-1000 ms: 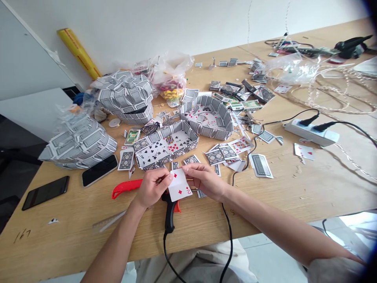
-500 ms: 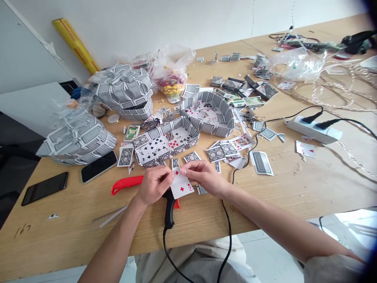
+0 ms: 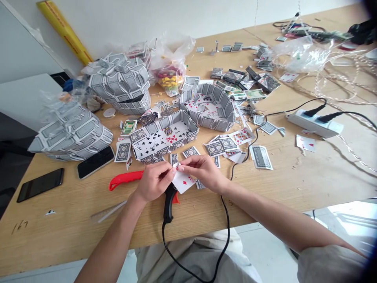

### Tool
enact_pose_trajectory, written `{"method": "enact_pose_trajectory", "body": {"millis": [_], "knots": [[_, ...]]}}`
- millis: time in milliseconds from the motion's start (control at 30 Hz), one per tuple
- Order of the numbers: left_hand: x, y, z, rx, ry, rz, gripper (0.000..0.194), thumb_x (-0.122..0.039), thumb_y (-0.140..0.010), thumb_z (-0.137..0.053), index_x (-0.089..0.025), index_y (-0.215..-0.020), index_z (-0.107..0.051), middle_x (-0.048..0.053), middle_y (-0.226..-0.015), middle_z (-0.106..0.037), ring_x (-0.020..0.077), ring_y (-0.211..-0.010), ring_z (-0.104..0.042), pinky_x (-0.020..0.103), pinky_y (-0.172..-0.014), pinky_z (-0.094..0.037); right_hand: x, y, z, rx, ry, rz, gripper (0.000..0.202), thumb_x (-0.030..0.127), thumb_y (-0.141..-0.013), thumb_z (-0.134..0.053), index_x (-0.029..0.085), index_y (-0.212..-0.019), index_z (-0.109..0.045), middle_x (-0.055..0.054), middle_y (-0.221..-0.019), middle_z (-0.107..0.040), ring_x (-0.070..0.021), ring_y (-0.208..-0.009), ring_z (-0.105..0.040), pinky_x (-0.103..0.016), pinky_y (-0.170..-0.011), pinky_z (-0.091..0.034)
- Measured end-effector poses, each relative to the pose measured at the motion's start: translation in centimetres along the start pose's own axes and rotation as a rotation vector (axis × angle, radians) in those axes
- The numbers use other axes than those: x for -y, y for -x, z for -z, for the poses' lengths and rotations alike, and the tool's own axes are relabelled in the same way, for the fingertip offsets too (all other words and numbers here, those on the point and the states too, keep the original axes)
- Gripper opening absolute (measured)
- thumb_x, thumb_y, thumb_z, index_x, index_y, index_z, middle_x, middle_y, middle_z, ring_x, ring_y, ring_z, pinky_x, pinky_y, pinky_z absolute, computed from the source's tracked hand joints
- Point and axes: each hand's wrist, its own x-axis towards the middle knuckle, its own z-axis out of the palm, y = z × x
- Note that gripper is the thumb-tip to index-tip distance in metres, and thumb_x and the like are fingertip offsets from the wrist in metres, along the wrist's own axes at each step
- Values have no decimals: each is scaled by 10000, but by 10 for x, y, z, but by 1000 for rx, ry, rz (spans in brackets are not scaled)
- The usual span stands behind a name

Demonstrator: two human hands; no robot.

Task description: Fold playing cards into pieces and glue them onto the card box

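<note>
A white playing card with red diamonds (image 3: 183, 181) is pinched at its upper edge between both hands, over the table's near part. My left hand (image 3: 156, 179) grips its left corner with thumb and curled fingers. From the right, my right hand (image 3: 203, 171) presses thumb and fingers on the card's top edge, close to the left fingertips. Under the hands lies a glue gun with a black handle (image 3: 169, 204) and a red trigger. Left of my left hand is a red-handled tool (image 3: 125, 180). Just beyond stands an open rectangular tray made of cards (image 3: 165, 140).
A heart-shaped card box (image 3: 207, 108) stands behind, two lidded card boxes (image 3: 119, 80) (image 3: 72, 135) at left. Two phones (image 3: 96, 162) (image 3: 40, 184) lie at left. Loose cards (image 3: 261, 157), a black cable and a power strip (image 3: 315, 123) are at right.
The card's top edge has been bent or folded between the fingers, and less of its face shows. The whole view has shifted slightly.
</note>
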Motion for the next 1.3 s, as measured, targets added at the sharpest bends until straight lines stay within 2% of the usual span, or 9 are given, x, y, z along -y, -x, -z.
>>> {"method": "enact_pose_trajectory", "body": {"millis": [300, 467, 633, 767, 867, 933, 967, 1167, 1300], "knots": [[1, -1, 5, -2, 124, 157, 261, -367, -1043, -603, -195, -850, -640, -20, -709, -605, 125, -625, -529, 247, -595, -412, -1, -1, 0, 95, 0, -57, 444, 511, -723, -978, 153, -946, -842, -29, -762, -755, -117, -603, -604, -236, -532, -473], [4, -1, -1, -236, 175, 220, 244, -397, -1044, -644, -198, -906, -675, -21, -705, -626, 117, -607, -557, 226, -577, -449, 7, 1, -1, 162, -267, -159, 506, 604, -828, -885, 170, -1061, -773, -54, -950, -766, -169, -815, -717, -309, -764, -623], [5, -2, -9, -348, 315, 279, 230, -424, -1019, -701, -204, -954, -682, -10, -702, -701, 118, -535, -618, 214, -505, -508, 3, 0, -1, 157, -223, -70, 539, 303, -737, -977, 209, -1186, -696, -46, -1082, -774, -188, -960, -736, -331, -893, -612], [2, -1, -10, -338, 390, 270, 235, -422, -1005, -724, -198, -950, -677, 8, -714, -739, 124, -531, -651, 215, -502, -552, 17, 7, 6, -50, 176, 243, 281, 366, -885, -826, 205, -1102, -749, -83, -1087, -794, -219, -961, -731, -377, -864, -598], [-1, -1, -8, -383, 413, 262, 221, -405, -998, -738, -194, -956, -684, 1, -694, -735, 103, -482, -611, 194, -453, -511, 46, 20, 15, -321, 528, 780, 151, 381, -936, -783, 242, -903, -736, -63, -969, -768, -236, -947, -709, -420, -879, -572], [-2, -2, -6, -426, 432, 258, 223, -398, -987, -754, -192, -941, -685, -6, -667, -726, 97, -459, -593, 189, -430, -492, 66, 24, 22, -591, 372, 1214, 330, 444, -996, -688, 260, -738, -597, -7, -685, -609, -187, -674, -599, -378, -698, -517], [-2, -3, -6, -442, 443, 259, 225, -396, -982, -760, -190, -931, -684, -7, -655, -724, 99, -455, -597, 189, -424, -490, 73, 23, 25, -642, 304, 1270, 372, 428, -962, -728, 262, -703, -519, 19, -622, -518, -165, -584, -509, -355, -618, -464], [-3, -5, -3, -505, 494, 302, 239, -394, -950, -786, -187, -889, -682, -4, -625, -723, 125, -463, -647, 198, -401, -498, 84, 5, 37, -317, 21, 496, 514, 197, -697, -888, 252, -678, -378, 77, -605, -342, -108, -538, -312, -283, -515, -319], [0, -6, -3, -517, 548, 343, 271, -421, -913, -817, -188, -875, -684, 13, -653, -746, 173, -517, -723, 223, -406, -538, 74, -2, 27, -193, -180, 186, 263, 242, -733, -869, 224, -768, -609, 27, -720, -530, -120, -657, -504, -267, -585, -441]]}}
